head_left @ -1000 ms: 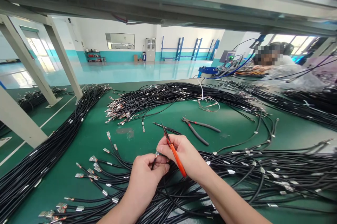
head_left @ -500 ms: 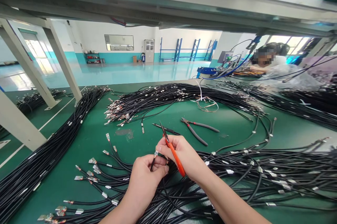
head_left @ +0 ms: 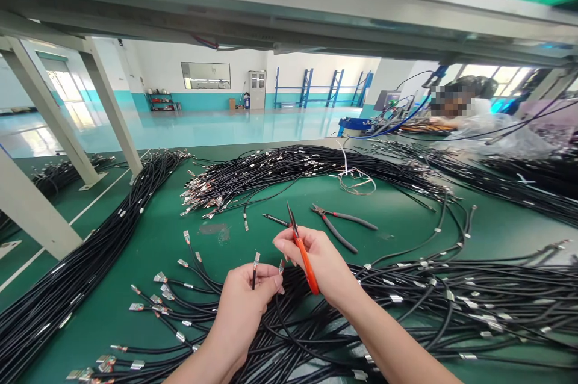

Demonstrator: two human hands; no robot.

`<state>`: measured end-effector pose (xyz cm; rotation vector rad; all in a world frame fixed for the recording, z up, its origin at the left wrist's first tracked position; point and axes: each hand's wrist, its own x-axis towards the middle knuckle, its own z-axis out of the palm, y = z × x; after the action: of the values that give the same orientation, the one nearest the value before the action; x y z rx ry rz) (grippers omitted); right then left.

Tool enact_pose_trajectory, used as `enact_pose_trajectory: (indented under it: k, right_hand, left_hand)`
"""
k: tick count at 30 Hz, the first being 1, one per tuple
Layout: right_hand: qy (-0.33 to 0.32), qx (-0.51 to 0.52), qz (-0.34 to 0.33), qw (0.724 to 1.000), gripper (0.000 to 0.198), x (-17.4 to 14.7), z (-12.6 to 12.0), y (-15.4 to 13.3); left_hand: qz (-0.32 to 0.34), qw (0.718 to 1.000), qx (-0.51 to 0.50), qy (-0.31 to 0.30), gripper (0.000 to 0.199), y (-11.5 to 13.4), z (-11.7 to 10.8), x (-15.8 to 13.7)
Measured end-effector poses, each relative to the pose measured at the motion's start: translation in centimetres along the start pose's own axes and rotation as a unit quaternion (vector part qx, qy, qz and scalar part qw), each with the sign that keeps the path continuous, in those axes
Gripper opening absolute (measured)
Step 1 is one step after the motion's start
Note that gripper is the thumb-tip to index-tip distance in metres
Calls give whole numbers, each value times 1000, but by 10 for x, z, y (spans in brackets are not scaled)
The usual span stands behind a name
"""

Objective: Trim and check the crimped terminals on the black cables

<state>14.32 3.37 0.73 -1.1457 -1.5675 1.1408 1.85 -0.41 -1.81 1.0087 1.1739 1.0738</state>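
Observation:
My left hand [head_left: 244,306] is closed on black cables. One cable end [head_left: 256,262] with a silver tip stands up out of the fist, and a second bare end [head_left: 280,267] shows by the thumb. My right hand [head_left: 326,263] grips scissors [head_left: 307,266] with orange-red handles, their dark blades pointing up and away. Its thumb and forefinger are just above the second cable end, apart from it. Below both hands lies a loose pile of black cables [head_left: 406,306] with silver sleeves. Beyond the scissors, a dark pen-like tool [head_left: 275,219] lies partly hidden.
Grey-handled cutting pliers [head_left: 336,229] lie on the green table [head_left: 217,257]. A long cable bundle [head_left: 289,161] stretches across the back, another [head_left: 103,221] runs down the left. White rack posts [head_left: 112,107] stand at left under a low shelf beam. A person [head_left: 469,98] sits at the far right.
My right hand has drawn away from the cable end near my left hand, moving slightly up and right with the scissors. The two cable ends in my left hand are now more exposed.

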Motion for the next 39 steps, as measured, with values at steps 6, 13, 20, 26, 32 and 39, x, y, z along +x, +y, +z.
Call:
enact_pose_trajectory:
  k: [6,13,20,26,32,39]
  right_hand:
    - [5,-33,13,999,22,2,2,4]
    - [-16,18,71,997,14,1,2,4]
    - [-30,83,86,992,13,3,-1,10]
    - [4,53,59,997,14,2,4,7]
    - [6,-23,-22,999,11,-5,21,7]
    - [-15,-200,-180,963,20,-7,19,12]
  left_hand:
    - [15,1000,-26,6,19,-4,-3,6]
    - [4,991,-129,19,28,-6,-8,9]
    - [-5,986,-163,-22,26,-8,-9,9]
    - [0,989,-141,-34,23,-5,-9,9]
    - [49,999,-12,-12,6,-5,-1,6]
    - [24,999,4,-35,5,-11,-1,2]
